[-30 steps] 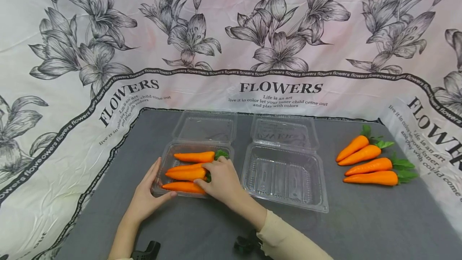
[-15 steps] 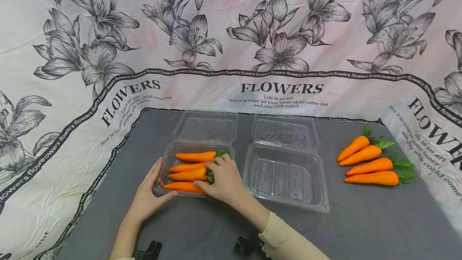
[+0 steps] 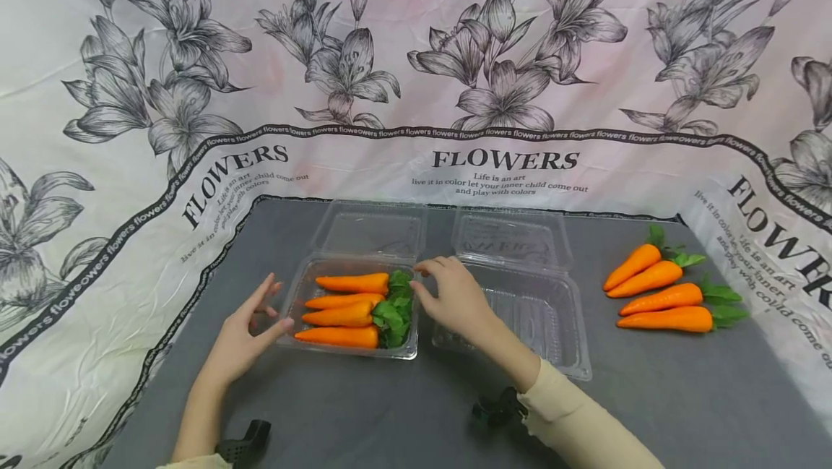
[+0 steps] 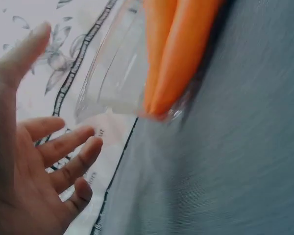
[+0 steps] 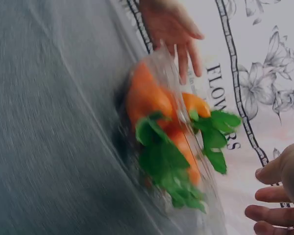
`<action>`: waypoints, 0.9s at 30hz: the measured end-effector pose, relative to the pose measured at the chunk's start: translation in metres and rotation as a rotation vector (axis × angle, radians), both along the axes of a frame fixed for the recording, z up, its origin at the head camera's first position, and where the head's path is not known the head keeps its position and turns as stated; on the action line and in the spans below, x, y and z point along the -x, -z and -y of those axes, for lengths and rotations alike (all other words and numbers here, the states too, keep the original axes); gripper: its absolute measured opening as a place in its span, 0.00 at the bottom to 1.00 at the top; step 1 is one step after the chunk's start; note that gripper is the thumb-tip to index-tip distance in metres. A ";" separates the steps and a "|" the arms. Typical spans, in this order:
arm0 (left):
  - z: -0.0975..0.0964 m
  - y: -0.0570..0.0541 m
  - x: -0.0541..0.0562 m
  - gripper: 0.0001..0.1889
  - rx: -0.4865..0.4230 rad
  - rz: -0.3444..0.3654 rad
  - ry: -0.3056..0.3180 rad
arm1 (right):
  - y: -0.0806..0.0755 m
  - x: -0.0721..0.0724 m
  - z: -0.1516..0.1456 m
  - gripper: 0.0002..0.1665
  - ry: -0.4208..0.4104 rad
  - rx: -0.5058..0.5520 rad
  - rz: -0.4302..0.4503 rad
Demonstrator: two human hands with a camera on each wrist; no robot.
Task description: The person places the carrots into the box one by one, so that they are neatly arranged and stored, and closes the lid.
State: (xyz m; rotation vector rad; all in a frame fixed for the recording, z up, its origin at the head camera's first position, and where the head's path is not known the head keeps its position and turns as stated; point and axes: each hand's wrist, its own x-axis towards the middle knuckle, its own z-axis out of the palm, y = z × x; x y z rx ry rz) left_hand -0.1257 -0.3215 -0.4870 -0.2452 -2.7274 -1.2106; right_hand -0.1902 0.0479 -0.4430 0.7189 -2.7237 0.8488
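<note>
Several orange carrots (image 3: 352, 283) with green leafy tops (image 3: 394, 310) lie side by side in the left clear plastic clamshell box (image 3: 354, 265), tips to the left. My left hand (image 3: 237, 339) hovers at that box's left edge, fingers loosely spread and holding nothing; the left wrist view shows its bare palm (image 4: 44, 171). Beyond the leafy ends, my right hand (image 3: 458, 303) is held over the gap between the two boxes, fingers loosely bent with nothing in them. It partly hides the right clamshell box (image 3: 520, 310), which has no carrots in it.
Several more carrots (image 3: 669, 306) lie fanned on the grey tabletop (image 3: 624, 382) at the right. Both transparent lids (image 3: 370, 230) are folded back toward the flower-printed cloth (image 3: 507, 93) behind. Black straps (image 3: 243, 444) sit at the wrists.
My right hand has let go of a carrot in the left box and moved right, uncovering the leaves. My left hand has come off the box's left side, moving slightly left.
</note>
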 end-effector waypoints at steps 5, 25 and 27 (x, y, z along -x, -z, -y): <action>0.021 -0.017 0.038 0.29 0.035 0.057 0.043 | -0.009 0.021 -0.003 0.15 0.014 0.000 0.112; 0.021 0.002 0.122 0.24 -0.171 0.273 0.174 | -0.006 0.068 -0.005 0.18 0.036 0.167 0.650; 0.020 0.002 0.123 0.25 -0.211 0.297 0.170 | -0.007 0.070 -0.004 0.17 0.042 0.176 0.678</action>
